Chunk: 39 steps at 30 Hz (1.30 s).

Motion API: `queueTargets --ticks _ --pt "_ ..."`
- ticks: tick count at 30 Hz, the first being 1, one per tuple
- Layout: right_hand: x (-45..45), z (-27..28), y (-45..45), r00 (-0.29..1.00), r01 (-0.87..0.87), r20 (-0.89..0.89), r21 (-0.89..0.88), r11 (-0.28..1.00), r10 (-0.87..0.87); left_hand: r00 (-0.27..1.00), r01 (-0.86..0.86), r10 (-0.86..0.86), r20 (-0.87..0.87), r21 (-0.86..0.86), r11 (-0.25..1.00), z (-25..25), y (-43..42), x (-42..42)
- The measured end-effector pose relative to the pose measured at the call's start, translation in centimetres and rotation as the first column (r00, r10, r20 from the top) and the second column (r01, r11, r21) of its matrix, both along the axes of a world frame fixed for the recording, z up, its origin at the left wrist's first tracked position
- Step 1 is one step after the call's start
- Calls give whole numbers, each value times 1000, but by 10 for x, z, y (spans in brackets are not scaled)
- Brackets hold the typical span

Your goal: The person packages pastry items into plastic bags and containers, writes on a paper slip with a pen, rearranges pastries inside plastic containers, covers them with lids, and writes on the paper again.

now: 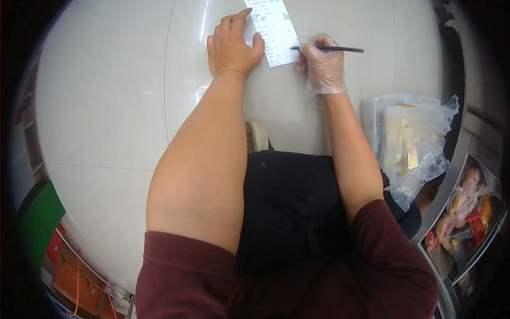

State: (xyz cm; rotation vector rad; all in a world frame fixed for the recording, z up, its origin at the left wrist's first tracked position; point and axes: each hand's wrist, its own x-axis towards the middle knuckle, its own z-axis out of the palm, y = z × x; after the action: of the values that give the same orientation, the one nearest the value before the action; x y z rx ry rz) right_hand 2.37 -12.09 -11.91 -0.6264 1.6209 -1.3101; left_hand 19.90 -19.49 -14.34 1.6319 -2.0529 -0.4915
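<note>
A narrow white paper (276, 32) with handwritten lines lies on the tiled floor (111, 95) in front of me. My left hand (232, 47) is bare and rests at the paper's left edge, fingers stretched out, the index fingertip and thumb touching it. In a clear plastic glove, my right hand (325, 66) grips a dark pen (342, 49) at the paper's right side. The pen's tip points left and lies over the lower right part of the sheet. The written words are too small to read surely.
To the right stands a translucent plastic tub (373, 114) with a clear plastic bag (422, 138) over pale contents. Beyond it, an open drawer (443, 212) holds several bagged food items (467, 199). At the left are a green panel (42, 223) and an orange-brown box (74, 276).
</note>
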Motion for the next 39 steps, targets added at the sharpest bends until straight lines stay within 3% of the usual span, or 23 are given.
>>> queueTargets --ticks 1,4,7,10,12,14,17,18,19,20,21,22,23,24,25,26,27,28,29,31,33,35,39 --pt "-4 7 -1 1000 -5 -19 92 996 6 1000 -4 4 -1 -9 1000 1 -1 1" --pt "-6 29 -7 937 -164 -213 436 885 278 1000 -4 3 -9 -51 999 -2 0 0" --pt "-6 21 -15 694 -261 -555 400 878 459 999 20 -26 -39 -142 990 -4 -3 3" --pt "16 25 2 663 -100 -734 108 989 147 996 29 -40 -85 -133 991 -4 -5 2" --pt "18 80 23 792 -159 -589 56 986 161 991 54 -69 -112 -134 990 3 -4 -7" --pt "14 119 41 746 -200 -645 18 980 164 990 93 -105 -96 -117 989 -2 -19 -15" --pt "-14 158 89 577 -148 -803 -285 947 -151 959 227 -249 -133 -161 960 -14 -46 -19" --pt "-9 186 152 535 -205 -813 -390 898 -231 948 189 -192 -253 -38 981 -18 -25 35" --pt "-31 213 183 578 -135 -799 -296 946 -167 914 215 -161 -373 107 971 -28 -40 48" --pt "-60 241 218 627 -83 -772 -197 977 -102 941 172 -150 -305 44 984 -10 -30 44" --pt "-94 254 244 578 60 -799 -160 985 -165 962 137 -138 -236 -21 990 13 -31 34" --pt "-126 261 276 468 204 -854 -147 968 -228 980 90 -105 -167 -98 991 41 -21 29" --pt "-173 247 306 226 221 -924 -260 940 -309 983 161 -168 -71 -93 982 68 -11 15" --pt "-214 236 339 252 441 -967 69 895 -49 932 362 -361 40 -180 914 65 -14 2" --pt "-239 226 351 428 488 -892 363 794 145 830 557 -531 169 -222 800 60 -24 -12" --pt "-264 216 362 583 446 -734 647 618 348 736 652 -619 274 -40 757 101 21 -46" --pt "-281 181 369 567 374 -641 760 531 518 529 836 -805 268 -3 548 117 50 -71" --pt "-279 172 365 516 196 -662 709 677 544 376 897 -861 343 98 431 133 81 -97" --pt "-272 168 357 457 -2 -691 629 778 560 374 905 -873 313 85 418 141 111 -119" --pt "-251 168 340 254 -92 -873 407 909 417 443 893 -878 182 -4 450 150 152 -161" --pt "-239 174 332 175 -271 -941 236 933 289 480 874 -875 63 -118 471 160 175 -193" --pt "-232 168 324 132 -259 -947 251 933 292 440 884 -897 42 -199 424 179 191 -215" --pt "-234 153 295 191 -232 -840 464 855 508 361 916 -931 -54 205 344 167 203 -236"
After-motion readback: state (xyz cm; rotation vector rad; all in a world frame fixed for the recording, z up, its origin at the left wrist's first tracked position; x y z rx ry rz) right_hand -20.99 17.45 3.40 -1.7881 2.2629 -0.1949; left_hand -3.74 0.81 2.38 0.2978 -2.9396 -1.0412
